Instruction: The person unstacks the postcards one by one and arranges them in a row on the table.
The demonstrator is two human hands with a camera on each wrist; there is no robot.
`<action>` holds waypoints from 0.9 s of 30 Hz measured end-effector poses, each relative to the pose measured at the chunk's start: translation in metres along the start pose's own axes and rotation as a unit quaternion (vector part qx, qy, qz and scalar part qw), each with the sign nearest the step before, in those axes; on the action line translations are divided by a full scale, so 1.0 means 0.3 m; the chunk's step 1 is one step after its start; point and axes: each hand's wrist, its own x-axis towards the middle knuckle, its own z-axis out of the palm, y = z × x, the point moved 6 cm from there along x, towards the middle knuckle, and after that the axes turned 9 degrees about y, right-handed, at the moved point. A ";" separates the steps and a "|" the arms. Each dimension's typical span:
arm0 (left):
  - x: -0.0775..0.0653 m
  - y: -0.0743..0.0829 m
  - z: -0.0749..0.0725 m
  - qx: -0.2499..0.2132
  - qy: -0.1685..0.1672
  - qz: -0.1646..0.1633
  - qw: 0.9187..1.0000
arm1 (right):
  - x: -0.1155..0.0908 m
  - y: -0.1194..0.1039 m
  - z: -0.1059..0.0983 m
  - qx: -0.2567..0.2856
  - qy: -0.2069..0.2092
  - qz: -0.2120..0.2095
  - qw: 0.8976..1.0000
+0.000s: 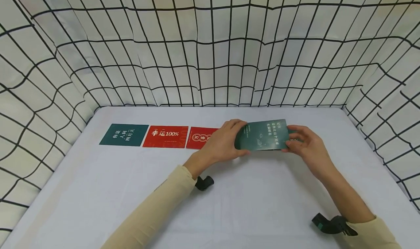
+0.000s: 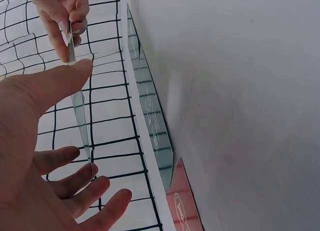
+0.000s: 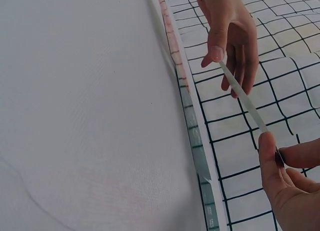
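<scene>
Both hands hold a dark green card (image 1: 262, 135) with white writing and a small drawing above the table. My left hand (image 1: 222, 141) grips its left end, thumb at the near edge and fingers at the far edge. At the right end, my right hand (image 1: 308, 147) pinches it between thumb and fingers. The left wrist view shows the held card (image 2: 81, 118) almost edge-on, above a green card (image 2: 150, 116) lying on the table. Another green card (image 3: 208, 206) lies at the row's right end in the right wrist view, partly hidden in the head view.
Further left in the row lie a green card (image 1: 124, 135), a red card (image 1: 165, 136) and a second red card (image 1: 197, 136), partly covered by my left hand. A white cloth covers the table (image 1: 249, 205). White walls with a black grid (image 1: 213, 52) rise around it.
</scene>
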 end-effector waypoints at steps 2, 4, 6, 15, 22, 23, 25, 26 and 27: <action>0.006 0.002 0.004 0.000 -0.002 -0.002 1.000 | 0.003 0.004 -0.006 0.000 0.001 0.002 1.000; 0.011 0.003 0.007 -0.001 -0.003 -0.002 1.000 | 0.006 0.008 -0.012 -0.001 0.003 0.003 1.000; 0.015 0.005 0.009 -0.003 -0.003 -0.002 1.000 | 0.008 0.011 -0.017 -0.002 0.004 0.005 1.000; 0.029 -0.003 0.020 -0.013 -0.009 -0.027 1.000 | 0.016 0.014 -0.040 -0.010 0.015 -0.002 1.000; 0.043 -0.003 0.039 -0.048 -0.011 -0.053 0.997 | 0.021 0.025 -0.064 -0.016 0.023 0.006 1.000; 0.045 -0.001 0.042 -0.051 -0.011 -0.054 0.997 | 0.022 0.026 -0.067 -0.016 0.024 0.008 1.000; 0.051 0.003 0.045 -0.058 -0.008 -0.055 0.997 | 0.024 0.031 -0.076 -0.021 0.027 0.010 0.999; 0.053 0.005 0.046 -0.064 -0.006 -0.055 0.996 | 0.025 0.033 -0.080 -0.023 0.028 0.011 0.999; 0.055 0.007 0.048 -0.070 -0.005 -0.056 0.996 | 0.025 0.034 -0.083 -0.025 0.028 0.011 0.999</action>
